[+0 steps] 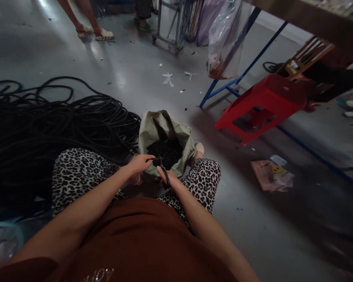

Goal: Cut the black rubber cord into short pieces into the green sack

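My left hand (141, 161) pinches a short black tube or cord end (156, 161) over the near rim of a woven sack (186, 143). In my right hand (171, 179) is a pair of black-handled scissors (166, 177), its blades pointing up beside the black piece. Whether the blades touch it, I cannot tell. Small black cut pieces (167, 150) lie inside the sack, which stands with its top folded open between my feet. To the left, a big tangled heap of black tubing (106, 113) spreads over the floor and reaches the sack's side.
A red plastic stool (261, 103) stands at the right by a blue-legged table (217, 88). A clear plastic bag (223, 43) hangs there. An orange printed packet (266, 174) and white scraps (167, 78) lie on the floor. Other people's feet (104, 35) and a wheeled trolley (167, 27) are at the back.
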